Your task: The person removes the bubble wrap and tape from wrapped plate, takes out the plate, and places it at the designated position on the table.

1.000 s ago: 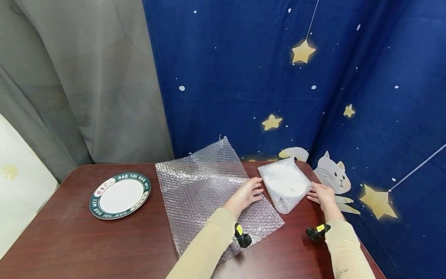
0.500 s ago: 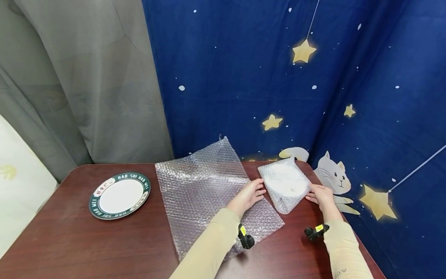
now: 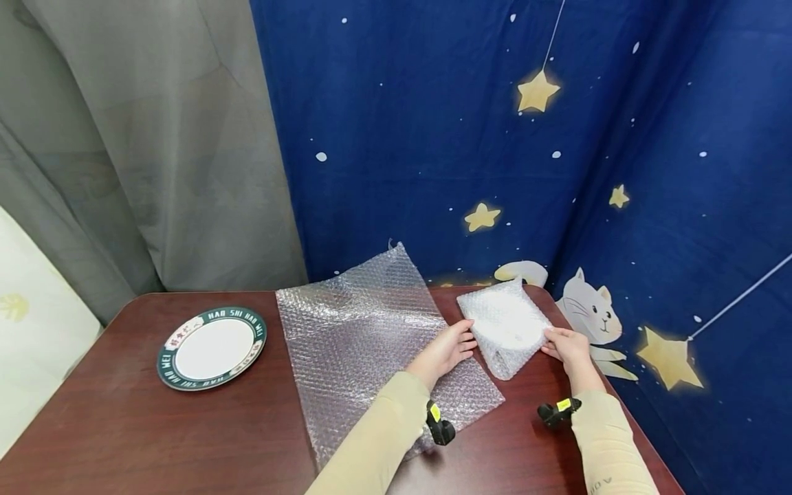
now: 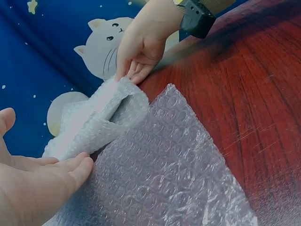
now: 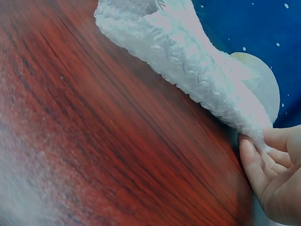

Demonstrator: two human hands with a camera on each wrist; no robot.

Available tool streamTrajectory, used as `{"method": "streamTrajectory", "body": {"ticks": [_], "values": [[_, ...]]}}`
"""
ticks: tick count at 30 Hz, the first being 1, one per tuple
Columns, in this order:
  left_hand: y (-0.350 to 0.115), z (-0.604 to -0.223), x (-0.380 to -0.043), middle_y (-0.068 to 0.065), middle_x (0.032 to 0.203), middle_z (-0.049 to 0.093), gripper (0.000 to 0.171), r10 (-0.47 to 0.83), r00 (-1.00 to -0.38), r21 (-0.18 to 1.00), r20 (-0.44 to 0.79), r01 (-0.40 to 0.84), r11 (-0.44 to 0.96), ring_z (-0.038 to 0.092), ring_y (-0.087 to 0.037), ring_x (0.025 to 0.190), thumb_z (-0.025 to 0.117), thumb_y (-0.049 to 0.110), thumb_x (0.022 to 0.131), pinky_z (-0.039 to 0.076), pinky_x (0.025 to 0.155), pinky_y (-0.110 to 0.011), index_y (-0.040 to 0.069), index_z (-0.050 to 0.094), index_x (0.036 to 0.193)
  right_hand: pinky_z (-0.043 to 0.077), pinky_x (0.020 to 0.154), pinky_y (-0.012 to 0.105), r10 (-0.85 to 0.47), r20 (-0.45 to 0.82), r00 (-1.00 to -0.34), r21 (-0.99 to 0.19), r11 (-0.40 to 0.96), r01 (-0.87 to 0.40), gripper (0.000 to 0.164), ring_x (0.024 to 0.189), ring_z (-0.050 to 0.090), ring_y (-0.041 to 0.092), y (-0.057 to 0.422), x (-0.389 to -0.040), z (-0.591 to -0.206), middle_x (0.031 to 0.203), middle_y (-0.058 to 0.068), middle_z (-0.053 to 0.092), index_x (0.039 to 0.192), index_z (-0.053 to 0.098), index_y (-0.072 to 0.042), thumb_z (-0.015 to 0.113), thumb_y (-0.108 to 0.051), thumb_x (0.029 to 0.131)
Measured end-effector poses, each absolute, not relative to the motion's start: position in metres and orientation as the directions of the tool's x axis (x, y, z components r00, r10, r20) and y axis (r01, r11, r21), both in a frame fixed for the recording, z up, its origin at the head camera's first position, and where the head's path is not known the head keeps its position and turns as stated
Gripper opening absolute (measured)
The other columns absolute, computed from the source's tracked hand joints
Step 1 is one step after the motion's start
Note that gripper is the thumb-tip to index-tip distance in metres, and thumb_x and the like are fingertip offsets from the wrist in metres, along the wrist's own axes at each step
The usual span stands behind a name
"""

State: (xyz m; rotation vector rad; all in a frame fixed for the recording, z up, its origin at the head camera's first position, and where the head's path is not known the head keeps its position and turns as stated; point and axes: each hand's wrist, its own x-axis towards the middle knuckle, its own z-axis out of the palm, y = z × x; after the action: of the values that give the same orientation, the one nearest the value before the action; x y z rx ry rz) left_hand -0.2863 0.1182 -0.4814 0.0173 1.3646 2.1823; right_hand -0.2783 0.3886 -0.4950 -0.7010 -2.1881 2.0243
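A bubble-wrapped bundle [image 3: 506, 322], whitish with its layers folded over, lies at the table's right back corner. A fold in it gapes in the left wrist view. My right hand [image 3: 570, 346] pinches its right corner, with the thumb [image 5: 278, 137] above and fingers below. Along the opposite edge, my left hand [image 3: 443, 352] holds its fingers straight against the wrap. Its thumb [image 4: 5, 121] stands apart from them. Beneath the left forearm spreads a flat sheet of clear bubble wrap [image 3: 359, 344], which reaches past the table's back edge. What the bundle contains is mostly hidden.
A plate [image 3: 168, 361] with a white centre and a dark green lettered rim lies at the left of the brown table [image 3: 247, 440]. Behind the table hang a grey curtain [image 3: 185, 151] and a blue curtain [image 3: 402, 137] with stars and a cat.
My left hand has moved slightly right and come up to the bundle's left edge. The right hand has shifted slightly left at its corner. The bundle has barely moved.
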Motion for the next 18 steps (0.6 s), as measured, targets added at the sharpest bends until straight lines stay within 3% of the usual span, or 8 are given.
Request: {"method": "streamTrajectory", "body": {"ticks": [13,18], "values": [[0.129,-0.485,-0.282,-0.037,0.145,0.024,0.071,0.481,-0.83,0.814,-0.282,-0.472,-0.338,0.027,-0.048,0.133,0.053,0.027,0.095,0.027,0.109,-0.051,-0.015,0.021,0.144,0.056,0.063,0.023,0.401,-0.273,-0.875,-0.951,0.026,0.309,0.048,0.06,0.063,0.008,0.385,-0.278,-0.493,0.078,0.004,0.057,0.131,0.041,0.018,0.06,-0.003,0.092],[0.13,-0.485,-0.281,-0.037,0.145,0.024,0.071,0.482,-0.831,0.819,-0.277,-0.467,-0.334,0.028,-0.047,0.133,0.051,0.027,0.096,0.027,0.109,-0.051,-0.015,0.02,0.144,0.056,0.066,0.022,0.377,-0.278,-0.884,-0.945,0.055,0.321,0.052,0.063,0.063,0.005,0.385,-0.279,-0.493,0.098,0.013,0.056,0.135,0.036,0.018,0.059,-0.004,0.093]]}}
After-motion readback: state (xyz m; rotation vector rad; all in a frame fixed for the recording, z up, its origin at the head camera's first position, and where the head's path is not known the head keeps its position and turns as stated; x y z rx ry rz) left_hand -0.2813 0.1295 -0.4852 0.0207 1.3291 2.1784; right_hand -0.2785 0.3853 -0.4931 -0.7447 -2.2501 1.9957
